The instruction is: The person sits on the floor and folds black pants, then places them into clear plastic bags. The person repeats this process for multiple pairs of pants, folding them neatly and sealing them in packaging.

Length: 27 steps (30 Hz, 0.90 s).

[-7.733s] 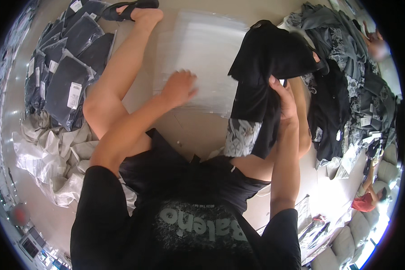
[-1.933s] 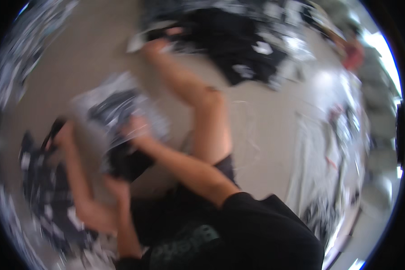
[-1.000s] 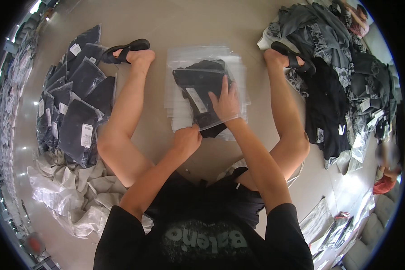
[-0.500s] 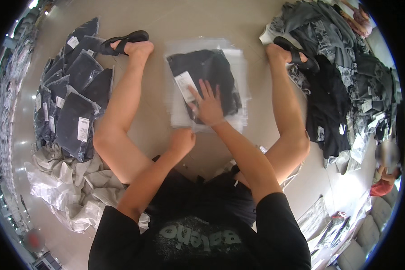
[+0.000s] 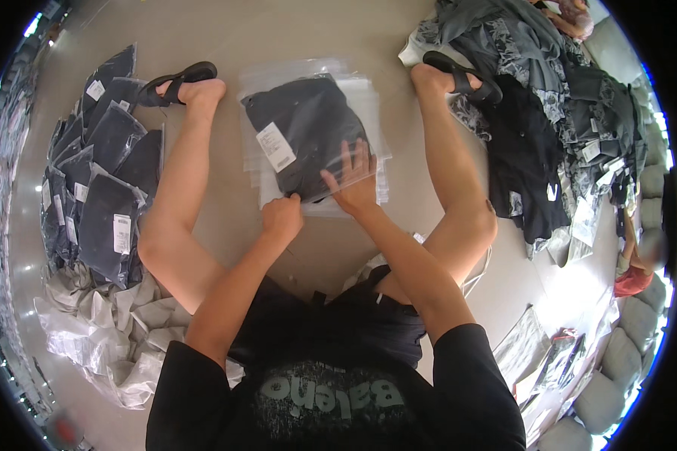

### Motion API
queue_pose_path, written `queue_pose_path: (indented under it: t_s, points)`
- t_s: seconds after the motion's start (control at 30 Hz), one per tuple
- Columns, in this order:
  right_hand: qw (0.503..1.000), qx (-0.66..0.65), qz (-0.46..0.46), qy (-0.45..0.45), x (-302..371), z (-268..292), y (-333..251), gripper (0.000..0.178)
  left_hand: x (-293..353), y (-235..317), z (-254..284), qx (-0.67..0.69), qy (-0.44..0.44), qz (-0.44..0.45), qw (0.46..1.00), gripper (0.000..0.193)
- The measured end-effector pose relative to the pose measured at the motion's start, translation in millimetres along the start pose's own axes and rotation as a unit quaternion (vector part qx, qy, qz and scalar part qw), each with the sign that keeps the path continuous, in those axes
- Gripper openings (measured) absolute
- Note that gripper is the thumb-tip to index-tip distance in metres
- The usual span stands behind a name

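A folded dark garment in a clear plastic bag (image 5: 308, 113), with a white tag (image 5: 276, 147) on its left part, lies on a stack of clear plastic bags (image 5: 380, 113) on the floor between my legs. My left hand (image 5: 282, 218) is closed at the near edge of the bag, its fingers pinching the plastic near the garment's lower corner. Spread out at the bag's near right corner, my right hand (image 5: 353, 184) has its fingers apart. Clear film seems to cross over these fingers; whether they are inside the bag I cannot tell.
Several bagged dark garments (image 5: 109, 218) are piled beyond my left leg, with crumpled pale sheeting (image 5: 113, 316) nearer me. Beyond my right leg lies a heap of loose grey and black clothes (image 5: 530, 158). Other people sit at the far right, one in red (image 5: 632, 279).
My right hand has slid from the garment's middle toward the bag's near right corner. My left hand, just short of the bag before, now grips its near edge. The view has shifted slightly.
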State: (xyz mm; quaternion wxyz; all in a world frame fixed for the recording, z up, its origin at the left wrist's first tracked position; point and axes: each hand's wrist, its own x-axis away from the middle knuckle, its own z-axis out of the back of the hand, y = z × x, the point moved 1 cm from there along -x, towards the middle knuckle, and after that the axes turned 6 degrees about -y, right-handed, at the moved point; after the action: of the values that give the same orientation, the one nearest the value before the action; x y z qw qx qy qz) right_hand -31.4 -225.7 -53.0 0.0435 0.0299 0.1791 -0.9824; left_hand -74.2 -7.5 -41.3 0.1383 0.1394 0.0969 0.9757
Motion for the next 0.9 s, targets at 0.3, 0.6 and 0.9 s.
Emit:
queue_pose_path:
  t_s: [0.3,0.6,0.9]
  points:
    - [0.89,0.007,0.175,-0.421,60.8,69.5,-37.9,0.056,25.7,-40.5,-6.1,0.009,-0.013,0.026,1.0,0.022]
    - [0.997,-0.028,-0.005,-0.067,14.3,20.4,67.4,0.03,29.0,-23.6,-2.8,0.232,0.153,0.059,0.959,0.024]
    - [0.992,-0.108,0.038,0.052,7.2,60.0,40.9,0.015,-0.5,-21.2,91.3,0.637,0.178,0.048,0.749,0.021]
